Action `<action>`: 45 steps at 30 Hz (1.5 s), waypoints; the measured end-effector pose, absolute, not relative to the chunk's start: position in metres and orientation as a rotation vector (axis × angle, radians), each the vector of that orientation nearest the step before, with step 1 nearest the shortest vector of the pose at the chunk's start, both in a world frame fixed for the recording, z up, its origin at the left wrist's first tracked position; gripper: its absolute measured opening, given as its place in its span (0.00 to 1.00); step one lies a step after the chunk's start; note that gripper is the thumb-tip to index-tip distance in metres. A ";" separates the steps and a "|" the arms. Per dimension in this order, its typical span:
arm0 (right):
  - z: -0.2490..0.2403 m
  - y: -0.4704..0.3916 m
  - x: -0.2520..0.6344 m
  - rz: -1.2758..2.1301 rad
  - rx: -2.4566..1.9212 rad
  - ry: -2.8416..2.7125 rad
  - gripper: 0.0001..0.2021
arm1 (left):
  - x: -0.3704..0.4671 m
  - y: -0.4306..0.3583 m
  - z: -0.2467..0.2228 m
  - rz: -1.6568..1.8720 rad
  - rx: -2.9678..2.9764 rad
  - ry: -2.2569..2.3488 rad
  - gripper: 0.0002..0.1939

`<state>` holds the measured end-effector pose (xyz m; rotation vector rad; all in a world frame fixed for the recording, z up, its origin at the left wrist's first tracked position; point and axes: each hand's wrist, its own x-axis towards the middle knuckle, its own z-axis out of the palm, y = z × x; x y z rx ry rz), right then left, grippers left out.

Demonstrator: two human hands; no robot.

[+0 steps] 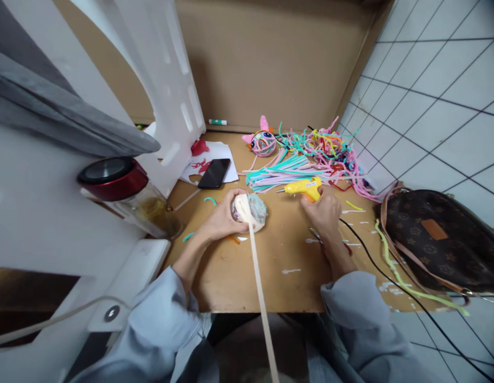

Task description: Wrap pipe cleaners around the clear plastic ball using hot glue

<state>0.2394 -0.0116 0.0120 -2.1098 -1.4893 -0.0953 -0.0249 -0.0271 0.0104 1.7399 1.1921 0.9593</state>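
Observation:
My left hand (223, 215) is closed around the side of a round ball (258, 210), clear with teal and purplish patches and partly covered in cream strips. A long cream strip (258, 271) runs from the ball down over the table's front edge toward my lap. In my right hand (324, 210) is a yellow hot glue gun (300, 187), its nozzle pointing left, above and to the right of the ball and apart from it. From the gun a black cord (366, 250) trails to the lower right.
Behind the ball lie pipe cleaners (282, 173) and a decorated ball with pink ears (264, 143). A phone (215, 173) rests on paper at left, near a glass bottle (151, 207) with a red lid. A brown handbag (442, 239) sits at right. Dried glue blobs (291, 271) dot the table.

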 end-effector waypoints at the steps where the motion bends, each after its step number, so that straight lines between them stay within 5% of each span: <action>1: 0.011 -0.012 0.238 -0.119 -2.018 -1.497 0.21 | -0.025 -0.028 0.011 0.955 1.747 1.204 0.41; 8: 0.003 -0.022 0.222 -0.203 -1.594 -1.565 0.17 | -0.024 -0.029 0.009 0.931 1.767 1.235 0.41; 45: 0.003 -0.031 0.208 -0.281 -1.586 -1.603 0.14 | -0.016 -0.035 0.009 0.953 1.869 1.247 0.40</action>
